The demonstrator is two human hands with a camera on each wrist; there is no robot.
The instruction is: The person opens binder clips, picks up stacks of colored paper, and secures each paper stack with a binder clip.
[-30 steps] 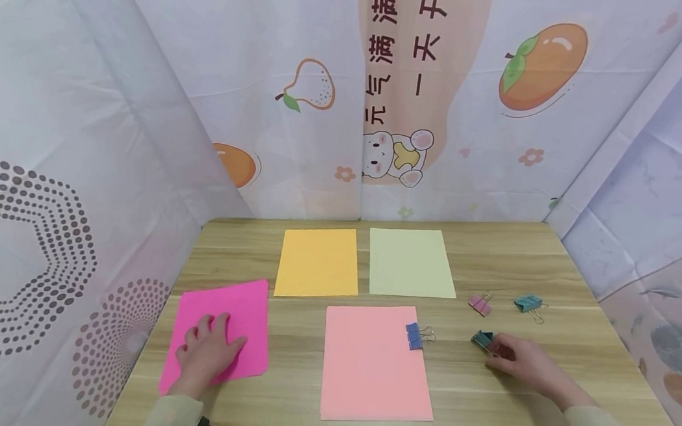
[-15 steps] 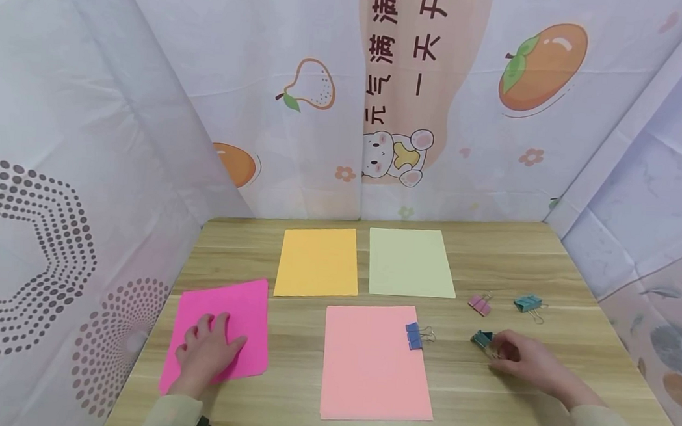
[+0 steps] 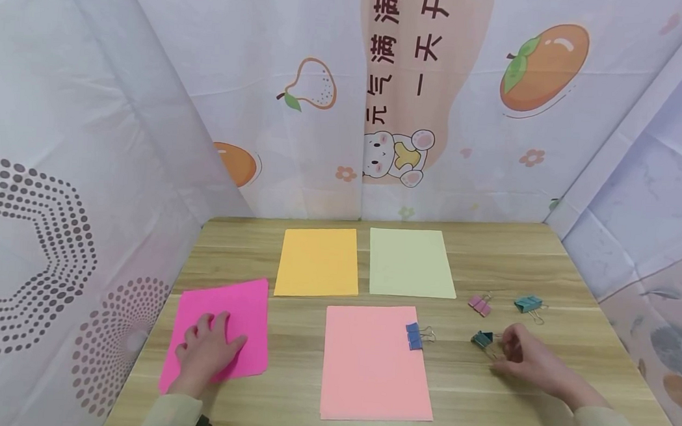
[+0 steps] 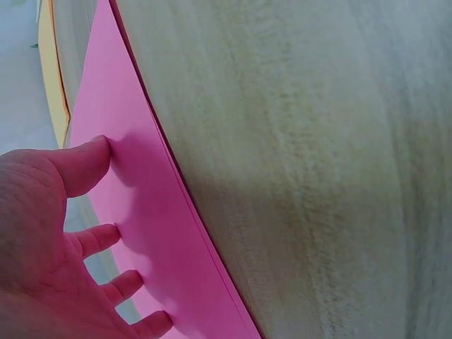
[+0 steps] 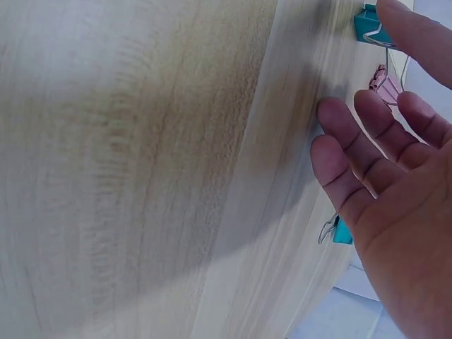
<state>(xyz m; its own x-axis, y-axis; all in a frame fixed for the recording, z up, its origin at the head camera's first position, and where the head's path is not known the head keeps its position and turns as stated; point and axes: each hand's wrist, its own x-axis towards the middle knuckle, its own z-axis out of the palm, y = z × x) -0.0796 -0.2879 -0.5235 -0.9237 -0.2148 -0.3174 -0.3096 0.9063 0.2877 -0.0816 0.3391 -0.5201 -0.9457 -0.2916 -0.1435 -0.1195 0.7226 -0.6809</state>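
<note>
Wood-grain tabletop (image 3: 284, 372), pale fabric walls (image 3: 259, 19) on three sides, printed orange fruit (image 3: 552, 66), dark lettering (image 3: 383, 49), dotted patterns (image 3: 69, 245)

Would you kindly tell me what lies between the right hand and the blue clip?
In the head view, a teal clip lies between, close by the right hand, with bare table toward the blue clip.

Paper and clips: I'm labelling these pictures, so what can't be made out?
Head: magenta paper, partly hidden by the left hand.
Head: contact of right hand and nearer teal clip, too small to tell.
Right wrist: farther teal clip, partly behind right hand.
Left wrist: orange paper, cut by top edge.
</note>
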